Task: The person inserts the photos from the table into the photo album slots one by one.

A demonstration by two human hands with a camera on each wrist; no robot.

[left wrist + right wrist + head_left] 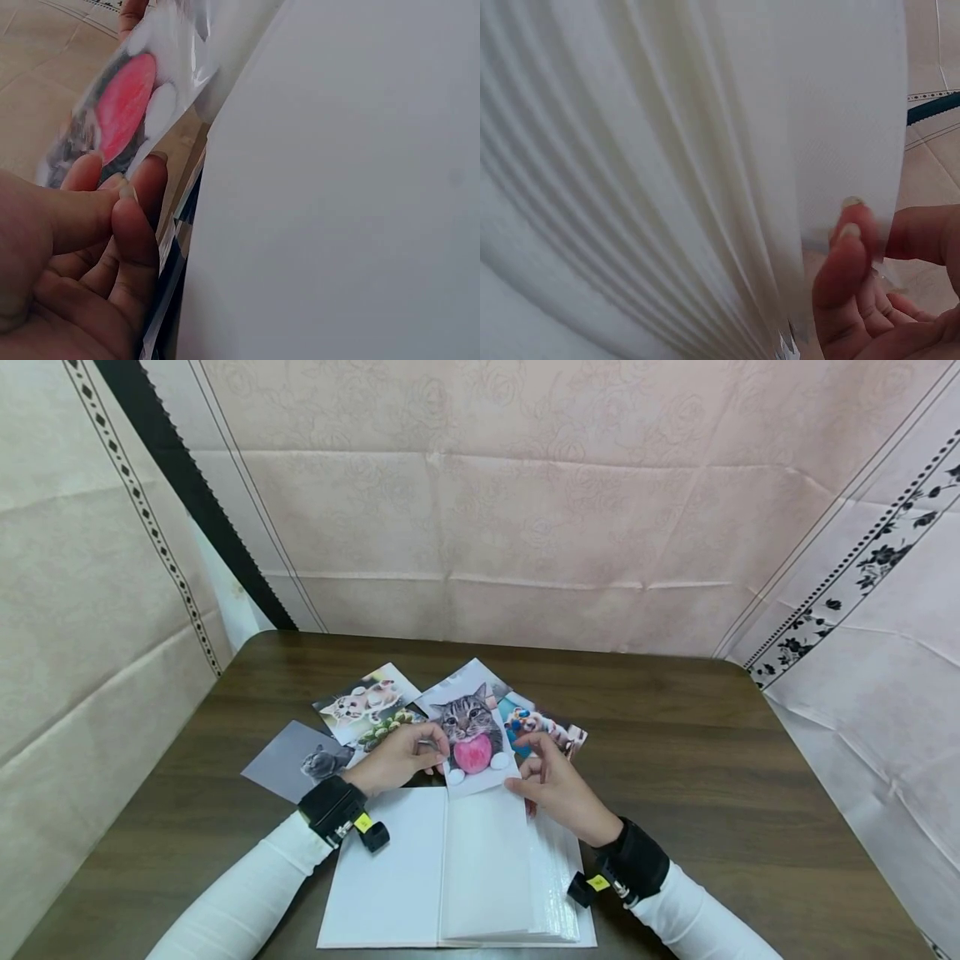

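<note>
White-sleeved left forearm (243,881) and right forearm (697,914) reach forward, slanting inward, hands near each other but apart. Left hand (401,756) has its fingers curled, thumb and fingertips in a pinch. Right hand (561,789) sits slightly lower, fingers bent, thumb pointing toward the left hand, also pinching.

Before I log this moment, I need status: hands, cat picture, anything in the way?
Left hand pinches cat picture by its edge. Right hand grips album page. Picture at page's top; insertion unclear. Loose pictures alongside, none plainly blocking.
</note>
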